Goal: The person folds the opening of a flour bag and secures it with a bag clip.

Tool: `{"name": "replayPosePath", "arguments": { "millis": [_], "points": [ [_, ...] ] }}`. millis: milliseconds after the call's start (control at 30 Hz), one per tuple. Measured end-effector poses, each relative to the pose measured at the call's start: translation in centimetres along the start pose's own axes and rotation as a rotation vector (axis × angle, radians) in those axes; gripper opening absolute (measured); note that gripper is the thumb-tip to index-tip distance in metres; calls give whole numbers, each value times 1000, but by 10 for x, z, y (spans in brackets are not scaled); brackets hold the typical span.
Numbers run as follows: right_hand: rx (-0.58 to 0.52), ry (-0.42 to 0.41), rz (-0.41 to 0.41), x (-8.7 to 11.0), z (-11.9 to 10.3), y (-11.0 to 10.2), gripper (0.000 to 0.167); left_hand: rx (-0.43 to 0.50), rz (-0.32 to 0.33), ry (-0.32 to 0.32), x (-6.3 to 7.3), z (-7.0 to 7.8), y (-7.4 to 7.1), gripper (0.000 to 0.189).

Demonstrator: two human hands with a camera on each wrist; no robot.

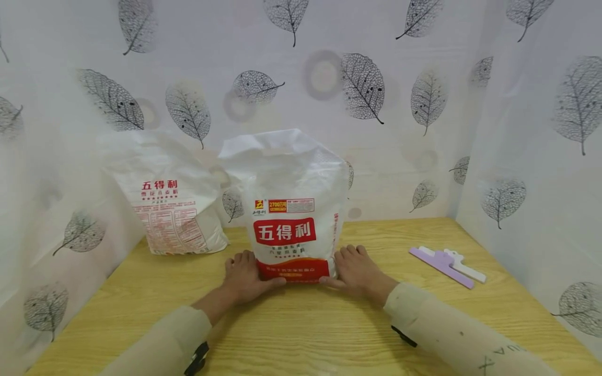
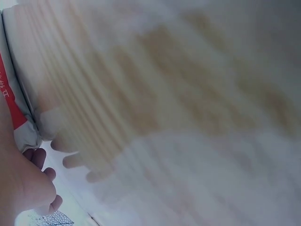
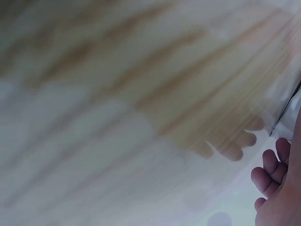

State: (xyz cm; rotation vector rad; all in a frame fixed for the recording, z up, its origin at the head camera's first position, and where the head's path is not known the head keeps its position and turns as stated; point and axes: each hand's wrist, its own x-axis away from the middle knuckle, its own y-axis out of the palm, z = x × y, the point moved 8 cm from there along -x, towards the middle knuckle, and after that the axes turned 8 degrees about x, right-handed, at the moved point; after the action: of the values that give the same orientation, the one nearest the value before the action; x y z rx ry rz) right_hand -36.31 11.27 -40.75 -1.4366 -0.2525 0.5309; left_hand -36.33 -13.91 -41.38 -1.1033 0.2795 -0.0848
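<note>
A white flour bag [image 1: 287, 172] with red printed panels stands upright on the wooden table, its upper part tall and creased. My left hand [image 1: 244, 279] lies against its lower left corner, thumb along the front bottom edge and fingers beside the bag. At the lower right corner my right hand [image 1: 359, 274] mirrors this, its thumb touching the red base. In the left wrist view, the fingers [image 2: 38, 157] spread close to the bag's edge. The right wrist view shows loosely bent fingers [image 3: 270, 172] beside the bag's pale side.
Behind on the left, a second white flour bag [image 1: 174, 209] with red print leans toward the leaf-patterned curtain [image 1: 291, 68]. To the right lie a purple sealing clip [image 1: 439, 265] and a white sealing clip [image 1: 467, 269] on the wood-grain table [image 1: 301, 334].
</note>
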Motion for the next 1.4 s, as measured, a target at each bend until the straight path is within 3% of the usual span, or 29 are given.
{"name": "replayPosePath", "arguments": {
  "millis": [700,900,1100,1233,1400],
  "points": [
    [-31,-7,8,14,9,-6,84,-42,-6,-2,2,16,7,114],
    [-33,22,-30,15,20,-5,81,1,-14,24,0,20,7,107],
    [-110,41,-109,10,32,-19,66,107,-5,43,-5,22,-12,92],
    [-163,2,-97,7,30,-37,67,168,36,54,-5,21,-33,89],
    [-167,-38,-55,1,32,-62,66,171,115,99,-7,28,-67,87]
  ]
}}
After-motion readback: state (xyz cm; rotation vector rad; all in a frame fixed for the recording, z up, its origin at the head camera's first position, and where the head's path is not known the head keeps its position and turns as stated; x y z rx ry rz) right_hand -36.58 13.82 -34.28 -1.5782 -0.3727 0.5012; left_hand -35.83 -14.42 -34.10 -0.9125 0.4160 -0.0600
